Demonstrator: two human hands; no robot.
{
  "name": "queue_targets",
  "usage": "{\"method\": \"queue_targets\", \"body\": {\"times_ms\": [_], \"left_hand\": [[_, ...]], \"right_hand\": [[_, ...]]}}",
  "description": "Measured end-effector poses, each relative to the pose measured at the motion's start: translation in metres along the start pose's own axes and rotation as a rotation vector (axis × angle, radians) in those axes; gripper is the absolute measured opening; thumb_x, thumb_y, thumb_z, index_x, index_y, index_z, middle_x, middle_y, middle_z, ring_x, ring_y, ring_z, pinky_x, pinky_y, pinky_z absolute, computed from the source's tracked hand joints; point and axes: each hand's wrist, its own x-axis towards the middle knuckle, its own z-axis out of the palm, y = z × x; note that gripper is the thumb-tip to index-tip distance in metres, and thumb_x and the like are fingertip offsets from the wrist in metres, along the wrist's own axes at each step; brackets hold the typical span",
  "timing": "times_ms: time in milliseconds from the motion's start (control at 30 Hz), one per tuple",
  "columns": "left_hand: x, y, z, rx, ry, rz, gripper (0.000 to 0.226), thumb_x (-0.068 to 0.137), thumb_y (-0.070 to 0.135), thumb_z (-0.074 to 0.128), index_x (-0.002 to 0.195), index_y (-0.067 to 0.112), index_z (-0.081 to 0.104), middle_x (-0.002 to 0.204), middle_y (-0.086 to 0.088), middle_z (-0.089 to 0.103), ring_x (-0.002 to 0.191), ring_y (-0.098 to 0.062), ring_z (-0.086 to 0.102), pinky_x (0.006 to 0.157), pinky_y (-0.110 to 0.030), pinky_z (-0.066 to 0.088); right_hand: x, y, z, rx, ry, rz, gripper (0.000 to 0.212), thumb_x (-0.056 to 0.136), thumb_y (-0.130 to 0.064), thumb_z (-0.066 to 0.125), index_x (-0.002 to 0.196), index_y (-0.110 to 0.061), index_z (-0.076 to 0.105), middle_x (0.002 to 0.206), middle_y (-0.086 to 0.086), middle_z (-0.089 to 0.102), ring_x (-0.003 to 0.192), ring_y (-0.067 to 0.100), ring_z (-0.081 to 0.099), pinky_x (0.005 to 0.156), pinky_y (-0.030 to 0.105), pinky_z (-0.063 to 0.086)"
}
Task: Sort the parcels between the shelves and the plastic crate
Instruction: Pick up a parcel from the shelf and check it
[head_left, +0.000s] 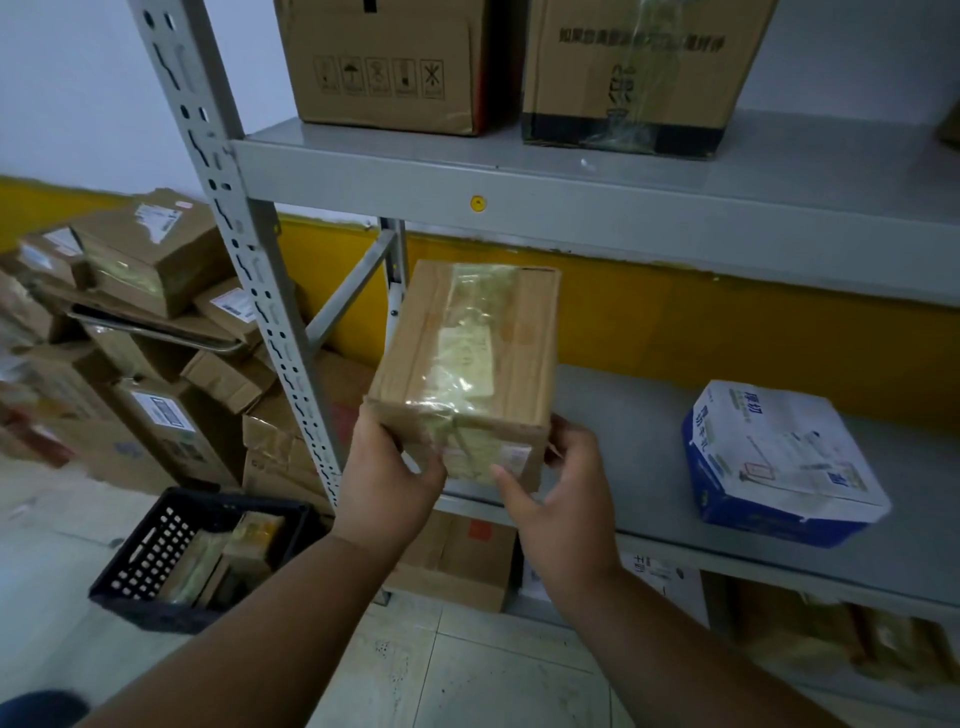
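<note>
Left hand: the left hand (387, 475) grips the near left corner of a taped cardboard parcel (467, 364), thumb curled over its near end face, fingers hidden behind the left side.
Right hand: the right hand (558, 491) holds the near right corner of the same parcel, thumb laid across the near end face, fingers wrapped out of sight round the right side.
Parcel: brown cardboard, a wide band of yellowish clear tape running along its top and down the near face; held lengthways away from the person, its far end raised, above the front edge of the middle shelf (649, 441).
Middle shelf: grey metal; a blue-and-white carton (779, 462) lies on it, well apart to the right of the held parcel.
Upper shelf: the upper shelf (571, 171) carries two large brown boxes side by side, the left box (387, 62) printed with handling symbols, the right box (639, 67) taped and printed with characters.
Upright: a perforated grey post (244, 249) stands left of the parcel.
Crate: a dark plastic crate (156, 551) sits on the tiled floor, lower left, beside the post, with several taped packages inside.
Beyond the rack: a loose heap of cardboard parcels (145, 332) is stacked against the yellow-and-white wall to the left.
Bottom level: more cartons (457, 561) sit under the middle shelf.
</note>
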Motion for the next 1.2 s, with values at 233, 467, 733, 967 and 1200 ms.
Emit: {"method": "queue_targets", "body": {"times_ms": [233,467,733,967,1200], "left_hand": [[0.002,-0.007,0.009,-0.334,-0.061,-0.388,0.06,0.077,0.001,0.08,0.127,0.021,0.052,0.111,0.0,0.072,0.104,-0.016,0.07,0.088,-0.041,0.06],[0.018,-0.01,0.006,-0.756,-0.145,-0.719,0.045,0.088,-0.015,0.044,0.128,0.001,0.056,0.12,-0.026,0.066,0.106,-0.042,0.064,0.087,-0.049,0.057],[0.011,-0.011,0.004,-0.763,-0.051,-0.86,0.038,0.09,0.001,0.045,0.126,-0.002,0.06,0.098,-0.015,0.061,0.084,-0.029,0.058,0.063,-0.035,0.056],[0.01,-0.008,-0.007,-0.729,-0.083,-0.881,0.033,0.095,0.02,0.047,0.116,0.0,0.064,0.092,-0.018,0.075,0.077,-0.034,0.072,0.064,-0.041,0.059],[0.018,-0.007,-0.01,-0.537,-0.123,-0.653,0.026,0.099,0.019,0.052,0.106,0.002,0.07,0.079,-0.01,0.072,0.068,-0.022,0.067,0.055,-0.03,0.052]], "right_hand": [[-0.005,-0.008,-0.003,-0.176,0.092,-0.252,0.046,0.085,-0.042,0.063,0.123,-0.016,0.059,0.131,0.006,0.056,0.123,0.017,0.051,0.097,0.038,0.05],[0.008,-0.03,-0.009,-0.342,-0.066,-0.384,0.029,0.086,-0.04,0.064,0.104,-0.017,0.067,0.13,-0.001,0.067,0.116,0.018,0.054,0.096,0.045,0.047],[0.025,-0.033,-0.017,-0.251,-0.293,-0.304,0.031,0.096,-0.025,0.054,0.12,-0.022,0.074,0.136,-0.004,0.065,0.14,0.017,0.042,0.115,0.035,0.031],[0.044,-0.039,-0.023,-0.262,-0.398,-0.138,0.037,0.105,-0.026,0.052,0.141,-0.025,0.059,0.146,-0.003,0.055,0.135,0.01,0.047,0.107,0.017,0.034],[0.056,-0.015,-0.018,-0.019,-0.279,0.234,0.04,0.101,-0.05,0.042,0.13,-0.037,0.066,0.128,-0.009,0.069,0.118,0.016,0.064,0.103,0.047,0.051]]}}
